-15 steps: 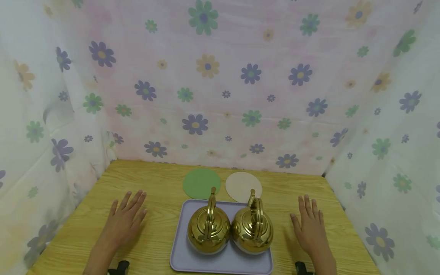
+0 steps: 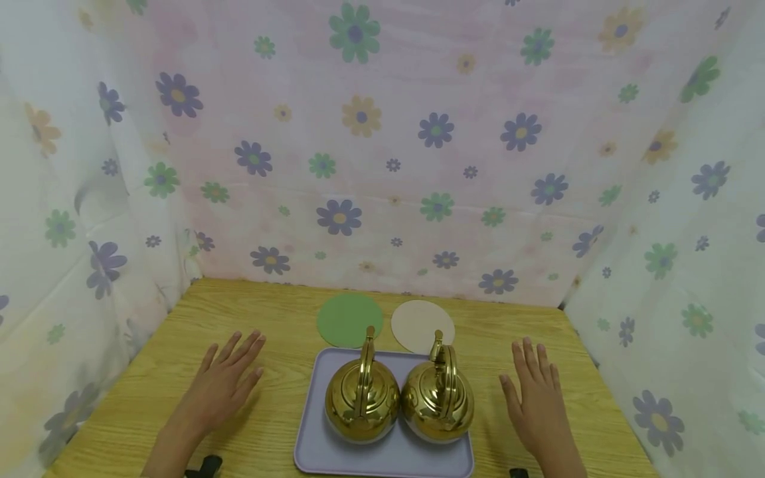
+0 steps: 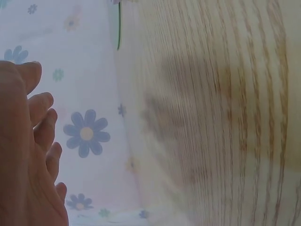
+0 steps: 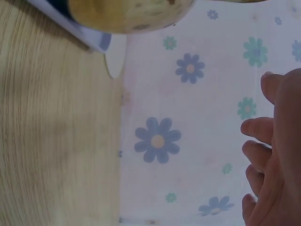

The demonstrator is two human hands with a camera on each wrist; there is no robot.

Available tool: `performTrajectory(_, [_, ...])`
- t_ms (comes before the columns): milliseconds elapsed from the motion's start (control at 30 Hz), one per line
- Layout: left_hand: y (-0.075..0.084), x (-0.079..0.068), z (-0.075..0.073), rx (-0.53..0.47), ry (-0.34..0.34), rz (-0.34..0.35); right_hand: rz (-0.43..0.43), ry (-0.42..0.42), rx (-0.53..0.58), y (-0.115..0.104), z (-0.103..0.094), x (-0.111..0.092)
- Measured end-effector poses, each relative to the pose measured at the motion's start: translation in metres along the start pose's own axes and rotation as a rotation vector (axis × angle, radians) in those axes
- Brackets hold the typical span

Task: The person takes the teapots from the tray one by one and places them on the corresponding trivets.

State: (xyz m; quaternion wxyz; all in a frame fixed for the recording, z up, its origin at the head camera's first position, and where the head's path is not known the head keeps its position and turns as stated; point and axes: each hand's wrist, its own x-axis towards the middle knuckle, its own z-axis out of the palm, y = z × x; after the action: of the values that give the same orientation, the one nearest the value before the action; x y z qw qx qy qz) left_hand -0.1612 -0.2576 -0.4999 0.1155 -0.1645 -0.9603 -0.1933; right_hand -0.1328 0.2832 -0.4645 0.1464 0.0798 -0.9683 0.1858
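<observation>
Two shiny gold kettles stand side by side on a pale purple tray (image 2: 382,463) in the head view. The left kettle (image 2: 361,415) and the right kettle (image 2: 441,417) have arched handles and spouts pointing to the back. To the left of the tray my left hand (image 2: 218,392) is held above the table, fingers extended and holding nothing. My right hand (image 2: 538,405) is over the table right of the tray, its fingers straight and its palm unfilled. Neither hand touches a kettle. The right wrist view catches the underside of a gold kettle (image 4: 136,16) at the top.
Behind the tray lie a green round mat (image 2: 349,320) and a beige round mat (image 2: 421,324), side by side. The wooden table (image 2: 275,325) is enclosed by a flower-patterned cloth (image 2: 394,186) at the back and both sides.
Both hands have shifted slightly inward, toward the tray. The kettles, tray and mats keep their places, apart from a slight shift of the view.
</observation>
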Motion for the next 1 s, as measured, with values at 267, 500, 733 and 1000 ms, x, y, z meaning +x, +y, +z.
performTrajectory(267, [0.005, -0.004, 0.004, 0.026, 0.019, 0.044, -0.062, 0.084, 0.039, -0.016, -0.002, -0.008])
performTrajectory(500, [0.009, -0.007, 0.01, 0.073, 0.083, 0.113, -0.075, 0.108, 0.08, -0.027, 0.003, -0.012])
performTrajectory(733, [0.011, -0.008, 0.016, 0.058, 0.085, 0.145, -0.108, 0.173, 0.095, -0.034, 0.012, -0.015])
performTrajectory(1000, [0.016, -0.009, 0.021, 0.056, 0.084, 0.157, -0.119, 0.206, 0.129, -0.042, 0.019, -0.017])
